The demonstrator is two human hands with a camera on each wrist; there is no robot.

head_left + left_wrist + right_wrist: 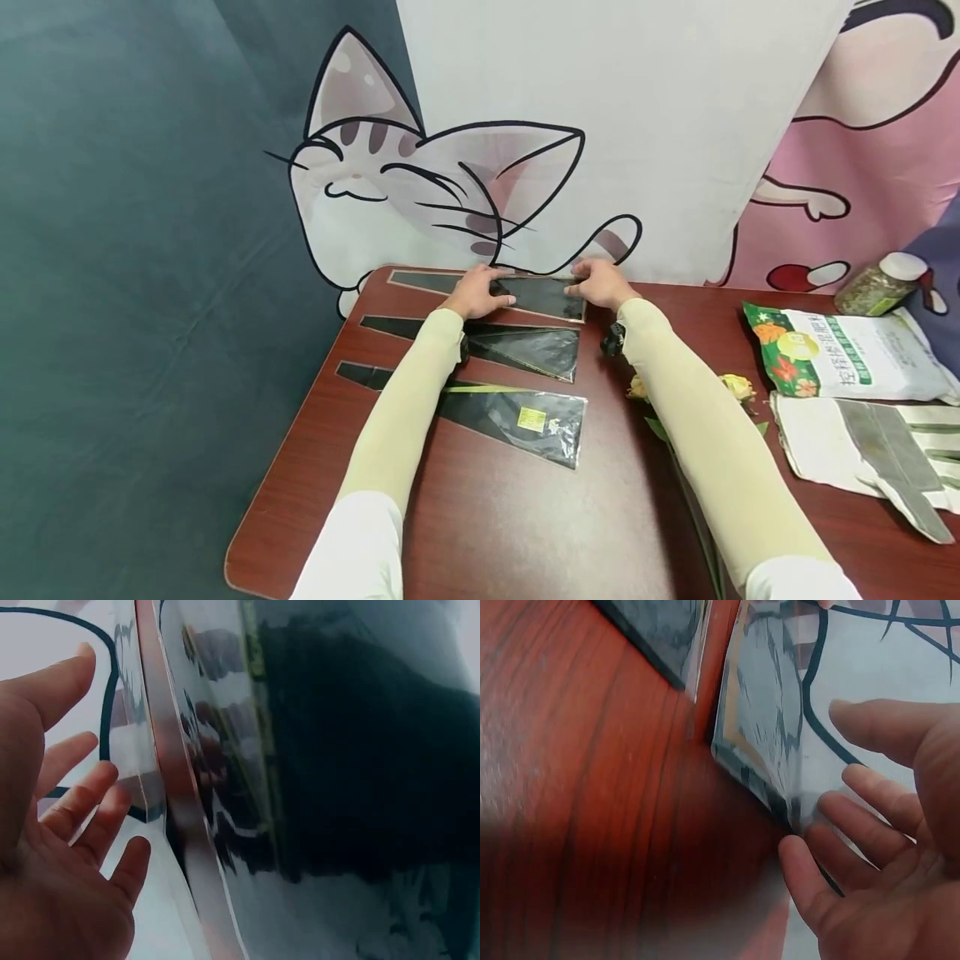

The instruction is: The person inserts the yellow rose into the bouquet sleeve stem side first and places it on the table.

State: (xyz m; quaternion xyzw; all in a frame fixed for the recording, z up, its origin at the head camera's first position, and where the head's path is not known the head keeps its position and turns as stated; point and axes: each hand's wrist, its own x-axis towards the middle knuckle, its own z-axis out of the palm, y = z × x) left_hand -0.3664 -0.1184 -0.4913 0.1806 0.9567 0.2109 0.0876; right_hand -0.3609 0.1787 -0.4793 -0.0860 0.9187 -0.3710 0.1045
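Three flat, tapered plastic sleeves lie in rows across the table, their wide ends to the right. My left hand (477, 292) rests over the middle of the far sleeve (540, 297), with thumb and fingers spread. At that sleeve's wide right end is my right hand (602, 283), fingers loosely extended along the corner. In the right wrist view, its little finger comes right at the corner of the shiny sleeve (759, 697). Nearer me are the middle sleeve (536, 350) and the near sleeve (487, 412), which bears a yellow label (532, 419). My left forearm partly hides both.
Yellow roses (738, 387) lie partly under my right forearm. Farther right are a printed white-and-green bag (862, 354), a jar with a white lid (879, 285) and a grey-and-white work glove (825, 433). A cat-printed wall cloth (637, 108) borders the table's back edge.
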